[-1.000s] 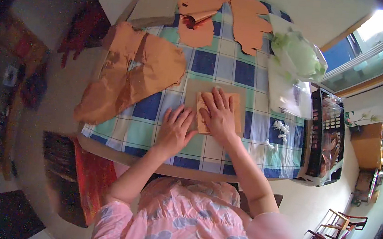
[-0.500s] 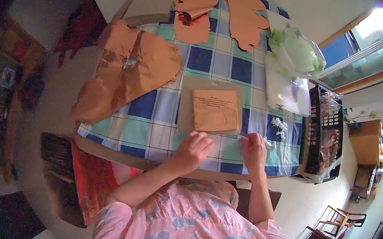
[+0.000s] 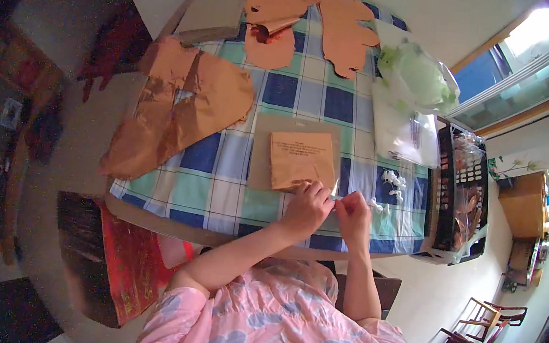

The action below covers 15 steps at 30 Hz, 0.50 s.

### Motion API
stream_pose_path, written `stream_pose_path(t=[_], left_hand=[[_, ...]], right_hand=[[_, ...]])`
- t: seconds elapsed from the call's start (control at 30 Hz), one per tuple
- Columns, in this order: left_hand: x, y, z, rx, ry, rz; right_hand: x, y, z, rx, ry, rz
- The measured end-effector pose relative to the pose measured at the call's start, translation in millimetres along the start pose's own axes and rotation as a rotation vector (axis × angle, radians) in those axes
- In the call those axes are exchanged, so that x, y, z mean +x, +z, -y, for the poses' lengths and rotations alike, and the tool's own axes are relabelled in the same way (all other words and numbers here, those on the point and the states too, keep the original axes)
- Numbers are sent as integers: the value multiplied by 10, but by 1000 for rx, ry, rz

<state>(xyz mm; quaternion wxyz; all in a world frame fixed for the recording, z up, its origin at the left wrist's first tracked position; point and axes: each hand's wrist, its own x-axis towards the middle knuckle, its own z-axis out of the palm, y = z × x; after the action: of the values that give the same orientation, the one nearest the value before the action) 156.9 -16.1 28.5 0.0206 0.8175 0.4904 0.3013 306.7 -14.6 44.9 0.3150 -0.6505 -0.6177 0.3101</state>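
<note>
A flat clear plastic packet (image 3: 258, 170) lies before me, with a grey-brown card and a folded copper-coloured foil piece (image 3: 302, 158) bearing printed lines. My left hand (image 3: 309, 209) is closed over the packet's lower right edge, fingers curled. Close beside it my right hand (image 3: 353, 217) is pinched, its fingertips nearly meeting the left ones. What the fingers hold, if anything, is too small to make out. Several small white pieces (image 3: 393, 183) lie just right of my right hand.
Large copper-coloured foil shapes (image 3: 219, 93) spread over the left of the checked tablecloth (image 3: 282, 89). A stack of grey-brown cards (image 3: 211, 16) and more orange cut-out shapes (image 3: 347, 36) sit at the back. Clear plastic bags (image 3: 410, 135) and a black basket (image 3: 451, 188) line the right.
My left hand has moved right, over the packet's lower edge. My right hand has come slightly left, so both hands are now together near its lower right corner.
</note>
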Motion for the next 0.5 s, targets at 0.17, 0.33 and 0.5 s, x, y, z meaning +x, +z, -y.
stream_pose_path(t=[0.17,0.33,0.5], left_hand=[[-246,-429,365,-189,-166,-46],[-545,-670,909,-92,-206,3],[-591,-558,934,-41,-203,62]], right_hand=[[76,-33,53,-71,-201,-70],[25,123,313,-225,-540,58],[175,272,316,-292,-698,68]])
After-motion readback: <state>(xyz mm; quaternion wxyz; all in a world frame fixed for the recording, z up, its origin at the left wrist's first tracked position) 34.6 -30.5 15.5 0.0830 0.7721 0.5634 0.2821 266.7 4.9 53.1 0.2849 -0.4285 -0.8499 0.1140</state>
